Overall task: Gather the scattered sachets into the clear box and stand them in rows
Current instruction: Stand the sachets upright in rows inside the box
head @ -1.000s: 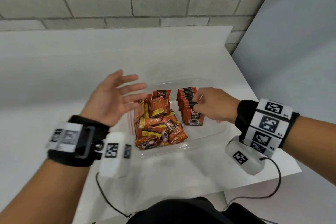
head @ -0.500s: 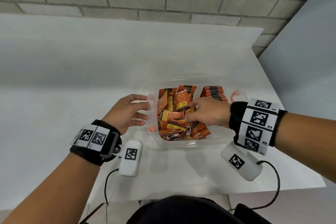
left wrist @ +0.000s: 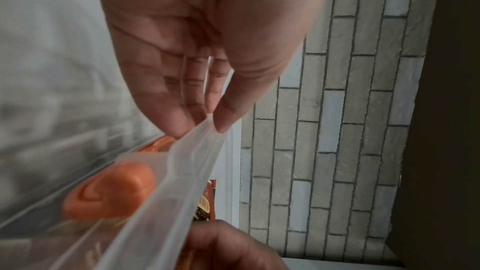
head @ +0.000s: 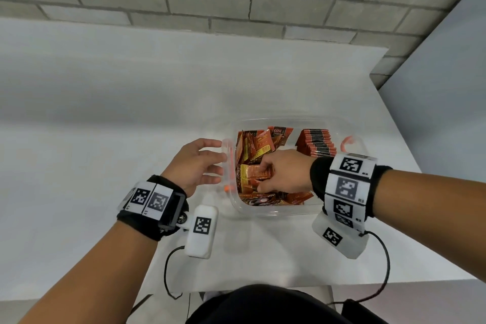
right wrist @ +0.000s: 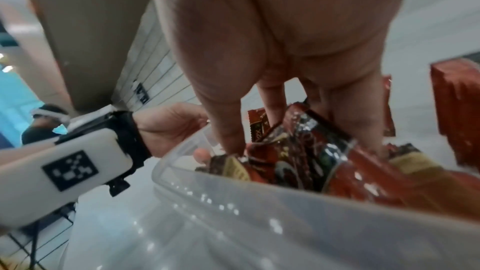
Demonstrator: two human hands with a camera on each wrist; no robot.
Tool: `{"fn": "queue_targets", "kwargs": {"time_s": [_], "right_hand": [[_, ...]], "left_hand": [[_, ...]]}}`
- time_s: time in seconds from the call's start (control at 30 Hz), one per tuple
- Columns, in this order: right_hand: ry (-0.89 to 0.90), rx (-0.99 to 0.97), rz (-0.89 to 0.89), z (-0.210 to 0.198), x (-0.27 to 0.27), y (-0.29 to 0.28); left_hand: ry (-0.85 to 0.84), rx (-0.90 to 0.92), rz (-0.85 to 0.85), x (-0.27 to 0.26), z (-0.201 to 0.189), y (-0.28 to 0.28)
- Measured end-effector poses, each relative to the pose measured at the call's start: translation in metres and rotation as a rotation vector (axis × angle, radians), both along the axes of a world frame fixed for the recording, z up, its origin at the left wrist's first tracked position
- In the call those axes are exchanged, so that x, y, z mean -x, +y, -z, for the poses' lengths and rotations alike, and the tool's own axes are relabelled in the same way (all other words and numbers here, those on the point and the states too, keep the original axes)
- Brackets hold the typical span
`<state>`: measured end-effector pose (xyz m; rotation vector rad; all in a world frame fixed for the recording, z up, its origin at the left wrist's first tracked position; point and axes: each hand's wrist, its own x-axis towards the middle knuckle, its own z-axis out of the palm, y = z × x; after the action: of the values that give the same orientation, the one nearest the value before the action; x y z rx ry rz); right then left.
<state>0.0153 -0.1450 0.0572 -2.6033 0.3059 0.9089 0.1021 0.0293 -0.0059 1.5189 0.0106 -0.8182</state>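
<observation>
the clear box (head: 276, 212) is sitting right of centre in the head view, on the white table (head: 105, 139), its walls see-through and slightly frosted, with an orange clip (head: 348, 142) showing at its right rim and another orange clip (left wrist: 111, 191) on its left side, filling the lower left of the left wrist view. inside, the loose sachets (head: 259, 150) are lying in a jumbled heap across the left and lower part of the box, orange and red foil with yellow panels and dark printed ends, some flat and some tilted. in the upper right part of the box a row of standing sachets (head: 317, 143) is showing as a tight pack of red edges with black stripes, upright and pressed together.

the right hand (head: 282, 175) is reaching into the middle of the box from the right of the frame, lying over the heap, its fingers (right wrist: 226, 128) curling down among the loose sachets and touching them; whether they are actually pinching one i cannot tell. the standing row is sitting just beyond this hand, toward the top of the frame.

the left hand (head: 196, 163) is resting at the box's left rim, left of the heap, its fingers (left wrist: 223, 110) nearly straight and relaxed, the tips touching the clear edge without wrapping round it.
</observation>
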Motion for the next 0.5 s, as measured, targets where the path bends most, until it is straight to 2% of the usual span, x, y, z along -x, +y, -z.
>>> {"fn": "queue_targets", "kwargs": {"time_s": [0.1, 0.23, 0.4, 0.5], "right_hand": [[-0.010, 0.065, -0.050, 0.000, -0.003, 0.004], [-0.040, 0.001, -0.068, -0.002, 0.002, 0.004], [-0.131, 0.014, -0.214, 0.008, 0.006, 0.009], [-0.074, -0.003, -0.260, 0.009, 0.005, 0.009]], "left_hand": [[0.000, 0.008, -0.002, 0.000, 0.000, 0.000], [0.003, 0.014, -0.013, 0.001, 0.001, -0.001], [0.016, 0.026, -0.025, 0.001, 0.000, -0.002], [0.017, 0.028, -0.031, 0.001, 0.000, -0.001]]}}
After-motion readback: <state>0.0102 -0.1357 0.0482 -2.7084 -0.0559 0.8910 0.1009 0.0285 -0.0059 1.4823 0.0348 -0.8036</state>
